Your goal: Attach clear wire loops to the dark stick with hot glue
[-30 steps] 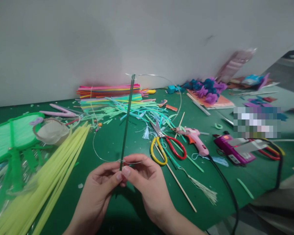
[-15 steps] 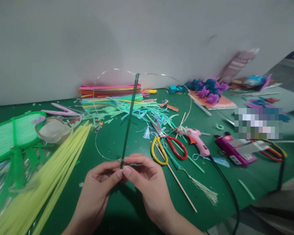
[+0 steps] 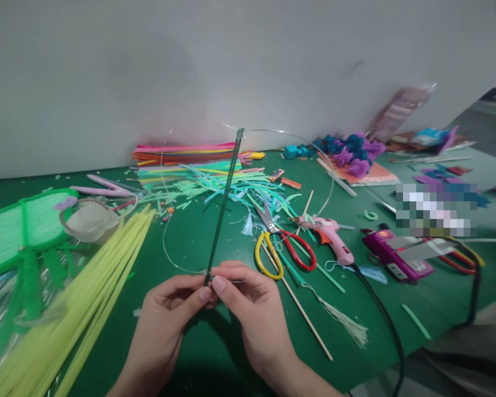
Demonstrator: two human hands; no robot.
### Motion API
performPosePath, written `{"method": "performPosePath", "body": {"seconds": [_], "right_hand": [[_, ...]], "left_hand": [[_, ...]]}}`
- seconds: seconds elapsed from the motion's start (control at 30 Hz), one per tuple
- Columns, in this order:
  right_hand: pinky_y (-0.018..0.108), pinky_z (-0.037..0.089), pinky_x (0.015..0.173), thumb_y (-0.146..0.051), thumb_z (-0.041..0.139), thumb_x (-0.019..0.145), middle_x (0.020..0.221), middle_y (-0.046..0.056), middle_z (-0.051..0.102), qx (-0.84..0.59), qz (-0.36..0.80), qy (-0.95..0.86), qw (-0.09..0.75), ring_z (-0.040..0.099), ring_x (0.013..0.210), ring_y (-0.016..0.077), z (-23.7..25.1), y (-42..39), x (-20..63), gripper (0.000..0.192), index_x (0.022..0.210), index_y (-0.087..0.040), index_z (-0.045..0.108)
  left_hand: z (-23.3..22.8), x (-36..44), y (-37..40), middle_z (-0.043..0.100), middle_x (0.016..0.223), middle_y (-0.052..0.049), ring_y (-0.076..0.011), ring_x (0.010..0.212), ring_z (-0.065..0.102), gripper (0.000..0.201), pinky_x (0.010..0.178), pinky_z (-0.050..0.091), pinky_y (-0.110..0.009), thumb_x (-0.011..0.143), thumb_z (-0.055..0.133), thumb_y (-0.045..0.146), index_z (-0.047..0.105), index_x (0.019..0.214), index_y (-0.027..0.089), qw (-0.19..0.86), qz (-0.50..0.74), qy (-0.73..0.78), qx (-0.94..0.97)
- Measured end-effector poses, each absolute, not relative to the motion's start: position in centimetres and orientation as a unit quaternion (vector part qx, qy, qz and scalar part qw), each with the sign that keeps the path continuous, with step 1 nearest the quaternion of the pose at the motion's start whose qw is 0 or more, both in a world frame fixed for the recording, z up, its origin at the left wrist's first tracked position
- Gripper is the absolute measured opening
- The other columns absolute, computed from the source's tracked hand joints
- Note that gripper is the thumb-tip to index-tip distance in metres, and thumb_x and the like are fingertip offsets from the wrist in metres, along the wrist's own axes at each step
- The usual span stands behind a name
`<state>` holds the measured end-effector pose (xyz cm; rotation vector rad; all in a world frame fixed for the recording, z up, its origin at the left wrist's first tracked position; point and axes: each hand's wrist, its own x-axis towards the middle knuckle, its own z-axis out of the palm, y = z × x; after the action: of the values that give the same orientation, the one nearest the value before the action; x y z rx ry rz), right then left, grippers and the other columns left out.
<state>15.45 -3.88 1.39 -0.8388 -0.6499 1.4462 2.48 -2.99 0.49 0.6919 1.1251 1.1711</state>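
Both hands meet low in the middle of the view, forearms coming up from the bottom edge and wrists angled inward so the fingertips face each other. The left hand [image 3: 165, 322] has its thumb and forefinger pressed together on the lower end of a dark green rod [image 3: 224, 201]; the other fingers curl loosely beneath. The right hand [image 3: 252, 314] mirrors it — its grip is closed too, thumb and forefinger pinching the same spot on the rod, where a thin silver wire [image 3: 297, 138] crosses it. The two thumbs nearly touch.

The rod stands almost upright above the bench [image 3: 215, 353], leaning slightly to the right, its top end showing against the grey wall. The wire runs from that top end in a wide arc to the right and another, fainter loop curves on the left down to the pinched point.

Just right of the hands lie scissors [image 3: 283, 248] with one yellow and one red handle, and beyond them a pink glue gun [image 3: 328, 234] with a black cord. A long bundle of pale yellow strips [image 3: 86, 292] lies to the left — flat on the bench, well clear of the fingers.
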Motion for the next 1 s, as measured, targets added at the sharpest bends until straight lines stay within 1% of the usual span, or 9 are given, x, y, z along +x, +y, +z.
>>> {"method": "performPosePath", "body": {"seconds": [0.27,0.4,0.5,0.63,0.77,0.83,0.9,1.0], "right_hand": [[0.021,0.055,0.062,-0.025,0.081,0.074,0.088,0.000,0.066,-0.362,0.628,-0.282,0.628,0.063,0.068,0.0083,1.30,-3.86,15.38,0.006,0.080,-0.026,0.080],[0.022,0.055,0.062,-0.026,0.081,0.074,0.087,0.000,0.065,-0.366,0.627,-0.280,0.628,0.063,0.067,0.0089,1.27,-3.82,15.40,0.006,0.080,-0.025,0.080],[0.023,0.055,0.063,-0.027,0.081,0.074,0.088,0.001,0.066,-0.371,0.626,-0.280,0.626,0.063,0.066,0.0094,1.19,-3.84,15.42,0.007,0.080,-0.024,0.079],[0.026,0.057,0.069,-0.029,0.081,0.074,0.091,0.002,0.069,-0.378,0.626,-0.285,0.620,0.065,0.073,0.0120,1.20,-3.99,15.43,0.013,0.085,-0.023,0.078],[0.027,0.056,0.076,-0.029,0.083,0.072,0.088,0.002,0.073,-0.392,0.640,-0.277,0.600,0.066,0.079,0.0135,1.30,-4.15,15.37,0.022,0.092,-0.024,0.076],[0.026,0.056,0.075,-0.029,0.083,0.071,0.088,0.001,0.072,-0.389,0.632,-0.280,0.608,0.066,0.080,0.0136,1.27,-4.17,15.32,0.019,0.088,-0.023,0.076],[0.024,0.056,0.071,-0.028,0.083,0.072,0.089,0.001,0.070,-0.379,0.625,-0.287,0.619,0.065,0.077,0.0123,1.20,-4.16,15.28,0.014,0.084,-0.023,0.076],[0.023,0.054,0.067,-0.025,0.082,0.073,0.089,0.000,0.067,-0.369,0.627,-0.289,0.622,0.062,0.072,0.0104,1.17,-4.13,15.26,0.011,0.083,-0.025,0.077]], "left_hand": [[0.38,2.51,-2.95,0.075,0.068,-0.002,-0.0123,0.061,0.067,0.020,0.063,0.057,-0.021,0.057,0.091,0.024,0.079,0.072,0.020,0.632,0.515,0.486,0.315],[0.38,2.64,-3.04,0.075,0.070,-0.001,-0.0114,0.061,0.067,0.019,0.063,0.057,-0.020,0.057,0.091,0.022,0.079,0.072,0.021,0.630,0.522,0.483,0.313],[0.37,2.74,-3.03,0.076,0.073,-0.001,-0.0124,0.064,0.068,0.018,0.064,0.058,-0.021,0.057,0.091,0.021,0.079,0.071,0.021,0.625,0.529,0.482,0.311],[0.53,2.84,-2.98,0.077,0.081,-0.003,-0.0149,0.074,0.070,0.019,0.068,0.059,-0.022,0.058,0.091,0.021,0.079,0.072,0.022,0.627,0.543,0.467,0.309],[0.76,3.05,-3.10,0.075,0.077,-0.001,-0.0118,0.074,0.070,0.017,0.070,0.057,-0.018,0.058,0.091,0.022,0.078,0.069,0.022,0.638,0.551,0.451,0.294],[0.80,3.15,-3.21,0.074,0.076,0.000,-0.0104,0.074,0.069,0.016,0.071,0.056,-0.016,0.059,0.091,0.021,0.078,0.069,0.022,0.641,0.548,0.448,0.297],[0.79,3.24,-3.30,0.073,0.075,0.001,-0.0098,0.073,0.068,0.016,0.071,0.056,-0.015,0.059,0.091,0.022,0.078,0.069,0.022,0.643,0.548,0.446,0.297],[0.79,3.31,-3.34,0.072,0.074,0.002,-0.0094,0.070,0.068,0.017,0.069,0.055,-0.015,0.058,0.091,0.021,0.077,0.068,0.022,0.646,0.551,0.442,0.290]]}}
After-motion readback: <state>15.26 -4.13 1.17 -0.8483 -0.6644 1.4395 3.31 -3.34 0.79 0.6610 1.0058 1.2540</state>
